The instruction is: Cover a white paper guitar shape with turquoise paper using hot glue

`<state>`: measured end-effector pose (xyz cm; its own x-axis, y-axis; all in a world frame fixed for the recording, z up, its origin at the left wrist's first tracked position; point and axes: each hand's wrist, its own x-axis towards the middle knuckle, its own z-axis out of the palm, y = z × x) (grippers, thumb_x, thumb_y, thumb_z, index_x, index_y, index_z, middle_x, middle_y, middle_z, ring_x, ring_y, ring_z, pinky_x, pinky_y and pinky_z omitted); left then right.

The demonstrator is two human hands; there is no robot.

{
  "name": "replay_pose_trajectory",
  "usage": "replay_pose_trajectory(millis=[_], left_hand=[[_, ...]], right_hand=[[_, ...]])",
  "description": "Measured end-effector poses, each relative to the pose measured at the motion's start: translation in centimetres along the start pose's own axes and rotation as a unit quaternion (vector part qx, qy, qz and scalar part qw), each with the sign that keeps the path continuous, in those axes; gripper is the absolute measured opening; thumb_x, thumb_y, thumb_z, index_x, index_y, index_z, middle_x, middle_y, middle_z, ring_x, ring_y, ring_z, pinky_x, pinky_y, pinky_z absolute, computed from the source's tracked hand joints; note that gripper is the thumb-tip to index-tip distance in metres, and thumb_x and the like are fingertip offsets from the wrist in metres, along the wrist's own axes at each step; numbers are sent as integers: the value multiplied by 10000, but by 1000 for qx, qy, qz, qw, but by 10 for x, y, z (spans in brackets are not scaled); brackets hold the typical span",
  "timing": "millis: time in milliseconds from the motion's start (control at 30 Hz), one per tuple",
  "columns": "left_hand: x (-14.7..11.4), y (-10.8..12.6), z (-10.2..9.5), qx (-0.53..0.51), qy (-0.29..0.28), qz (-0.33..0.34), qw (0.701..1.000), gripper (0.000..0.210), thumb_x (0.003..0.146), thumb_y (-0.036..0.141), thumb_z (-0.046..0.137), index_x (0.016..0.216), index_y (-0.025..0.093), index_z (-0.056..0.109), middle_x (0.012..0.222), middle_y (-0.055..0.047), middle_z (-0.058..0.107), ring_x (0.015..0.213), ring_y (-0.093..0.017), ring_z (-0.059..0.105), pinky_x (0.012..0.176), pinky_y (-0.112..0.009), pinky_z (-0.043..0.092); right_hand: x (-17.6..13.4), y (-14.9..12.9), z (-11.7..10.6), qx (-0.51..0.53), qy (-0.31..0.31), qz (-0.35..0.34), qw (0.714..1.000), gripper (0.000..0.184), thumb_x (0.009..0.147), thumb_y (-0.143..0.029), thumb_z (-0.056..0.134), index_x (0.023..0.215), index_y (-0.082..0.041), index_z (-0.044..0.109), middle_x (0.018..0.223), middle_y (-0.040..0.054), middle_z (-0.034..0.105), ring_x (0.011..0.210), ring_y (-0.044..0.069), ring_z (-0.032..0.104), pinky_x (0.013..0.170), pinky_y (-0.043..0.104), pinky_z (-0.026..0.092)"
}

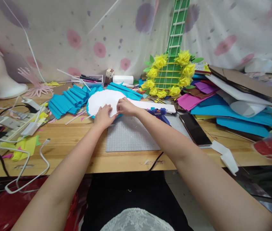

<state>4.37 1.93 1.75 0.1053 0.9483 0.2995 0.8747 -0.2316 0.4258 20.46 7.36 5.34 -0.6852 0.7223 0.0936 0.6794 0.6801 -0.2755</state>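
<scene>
A white guitar-shaped cutout [105, 98] lies on the table, its round body edged with blue crepe paper and its neck pointing right. My left hand [104, 116] grips the near edge of the body, fingers bent over the white face and thumb stretched rightward. Close beside it, my right hand [127, 106] pinches the same edge; the fingertips of both hands almost meet. Gathered blue crepe paper [69, 100] spreads out to the left of the body. Under the neck, a blue glue gun [159, 113] rests on the grey cutting mat [131, 138].
Behind stands a green paper guitar [174, 48] with yellow flowers. A phone [195, 130] lies right of the mat, near stacked coloured sheets [237, 112]. Cables and a power strip [5, 134] occupy the left. A pen box [92, 80] sits at the back.
</scene>
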Motion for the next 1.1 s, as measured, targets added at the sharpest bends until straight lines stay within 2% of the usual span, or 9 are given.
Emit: replay_pose_trajectory(millis=[333, 467, 533, 600, 667, 733, 800, 933, 1100], left_hand=[[1, 4, 5, -37, 30, -19, 999, 329, 700, 355, 677, 972, 224, 547, 1281, -94, 558, 1259, -294, 451, 1076, -493, 306], [-3, 9, 6, -40, 52, -53, 996, 381, 688, 340, 694, 1004, 238, 508, 1140, -75, 613, 1121, -289, 551, 1013, -480, 375], [-5, 10, 7, -39, 67, -62, 995, 395, 690, 340, 694, 1015, 243, 492, 1096, -69, 620, 1069, -288, 574, 988, -482, 394], [-6, 11, 10, -39, 84, -52, 994, 363, 707, 332, 678, 1003, 246, 485, 1093, -65, 617, 1049, -281, 581, 993, -487, 388], [-7, 11, 12, -39, 99, -40, 993, 338, 721, 318, 664, 998, 248, 484, 1095, -65, 615, 1074, -279, 571, 1012, -491, 371], [-7, 10, 14, -38, 108, -37, 993, 348, 725, 313, 658, 1020, 245, 486, 1110, -71, 615, 1146, -288, 534, 1030, -495, 356], [-8, 11, 15, -29, 107, -40, 993, 368, 736, 325, 646, 1056, 239, 486, 1133, -78, 611, 1209, -292, 491, 1045, -492, 347], [-11, 13, 15, 6, 94, -43, 995, 377, 789, 346, 577, 1129, 211, 484, 1186, -82, 596, 1242, -267, 468, 1079, -450, 327], [-12, 15, 17, 34, 91, -38, 995, 402, 812, 331, 534, 1178, 173, 478, 1236, -102, 574, 1261, -260, 451, 1088, -422, 327]], right_hand=[[-2, 4, 12, 32, 31, 38, 998, 115, 783, -250, 661, 851, -158, 649, 1045, 101, 562, 1068, 245, 433, 914, 362, 330], [-8, 5, 19, 48, 105, 43, 992, 210, 754, -256, 680, 924, -163, 598, 1065, 111, 565, 1084, 261, 433, 946, 381, 318], [-13, 2, 26, 89, 187, 90, 974, 204, 766, -243, 649, 937, -175, 561, 1071, 108, 570, 1085, 258, 438, 941, 384, 326], [-20, -3, 35, 155, 274, 174, 933, 149, 798, -235, 587, 921, -187, 517, 1038, 97, 578, 1030, 239, 472, 901, 368, 357], [-27, -9, 43, 229, 313, 255, 886, 112, 814, -230, 540, 894, -196, 469, 976, 81, 585, 930, 209, 516, 829, 334, 393], [-32, -14, 49, 287, 302, 305, 856, 126, 809, -233, 533, 875, -207, 429, 908, 56, 591, 834, 183, 545, 757, 305, 412], [-35, -17, 52, 313, 274, 326, 849, 166, 803, -265, 545, 879, -216, 406, 828, 24, 594, 765, 170, 561, 711, 295, 417], [-36, -20, 53, 288, 229, 330, 870, 332, 775, -375, 612, 946, -217, 375, 728, -24, 585, 705, 176, 582, 677, 297, 420], [-34, -25, 51, 221, 198, 344, 891, 400, 780, -402, 631, 998, -208, 358, 812, 23, 629, 775, 206, 618, 701, 316, 430]])
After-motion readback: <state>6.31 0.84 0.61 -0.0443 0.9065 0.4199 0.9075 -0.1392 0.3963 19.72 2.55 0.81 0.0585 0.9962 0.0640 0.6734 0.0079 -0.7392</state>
